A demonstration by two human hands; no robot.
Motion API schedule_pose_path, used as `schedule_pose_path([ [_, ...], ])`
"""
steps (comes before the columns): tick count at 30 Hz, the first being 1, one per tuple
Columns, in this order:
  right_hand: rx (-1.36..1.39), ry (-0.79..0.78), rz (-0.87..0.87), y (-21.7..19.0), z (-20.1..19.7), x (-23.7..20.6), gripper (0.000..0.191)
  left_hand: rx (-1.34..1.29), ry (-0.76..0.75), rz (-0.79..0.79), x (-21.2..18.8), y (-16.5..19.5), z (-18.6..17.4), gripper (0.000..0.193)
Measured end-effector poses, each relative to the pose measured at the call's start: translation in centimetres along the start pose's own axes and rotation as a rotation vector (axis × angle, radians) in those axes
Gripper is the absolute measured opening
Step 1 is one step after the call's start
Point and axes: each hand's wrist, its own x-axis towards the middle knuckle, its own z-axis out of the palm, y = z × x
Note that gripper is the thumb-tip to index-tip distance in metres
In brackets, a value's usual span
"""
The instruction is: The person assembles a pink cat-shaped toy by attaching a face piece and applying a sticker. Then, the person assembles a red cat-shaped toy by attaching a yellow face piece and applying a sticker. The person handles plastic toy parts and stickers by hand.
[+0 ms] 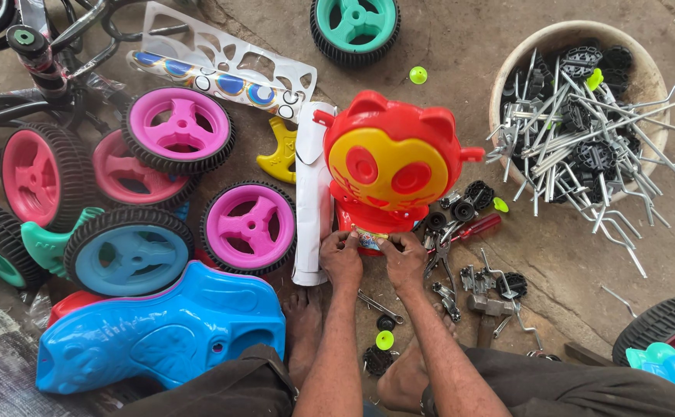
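On floor, hands [374, 259] pinching red toy [390, 166]

A bare, grey concrete floor [476, 46] carries everything. On it lie pink plastic wheels with black tyres [249, 228], a blue-hubbed wheel [129, 251], a teal-hubbed wheel [355, 27], a blue moulded plastic toy body [159, 328], a yellow plastic bracket [279, 154] and a red and yellow cat-faced toy front [390, 166]. A round beige basin [577, 35] of bent metal rods stands at the right. Small black parts, a red-handled screwdriver [480, 228] and green caps [418, 75] are scattered between.
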Motion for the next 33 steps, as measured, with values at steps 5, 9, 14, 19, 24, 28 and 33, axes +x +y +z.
schedule_pose_path([
  [5, -0.058, 0.011, 0.026, 0.4, 0.3, 0.0, 0.019, -0.218, -0.016, -0.121, 0.6, -0.8, 0.2, 0.015],
  [9, 0.018, 0.007, 0.049, 0.5, 0.3, -0.1, 0.017, -0.151, 0.044, -0.032, 1.2, -1.0, 0.0, 0.019],
  [14, 0.027, -0.077, 0.029, 0.4, 0.1, 0.0, 0.015, -0.159, -0.005, -0.132, 1.0, 0.2, -0.1, 0.031],
  [19, -0.004, -0.111, 0.05, 0.2, 0.1, 0.0, 0.014, -0.057, -0.048, -0.033, 0.9, 0.8, -0.5, 0.032],
  [24, 0.035, -0.121, 0.007, 0.2, 0.0, 0.0, 0.014, -0.106, -0.055, 0.078, 1.1, -0.2, -0.2, 0.017],
  [28, -0.041, -0.13, -0.1, -0.1, 0.1, -0.2, 0.011, 0.007, -0.067, 0.086, 1.2, -0.4, 0.0, 0.015],
  [33, -0.172, -0.135, -0.304, -0.1, 0.5, -1.2, 0.014, 0.279, -0.011, 0.346, 1.4, 0.4, -0.2, 0.016],
])
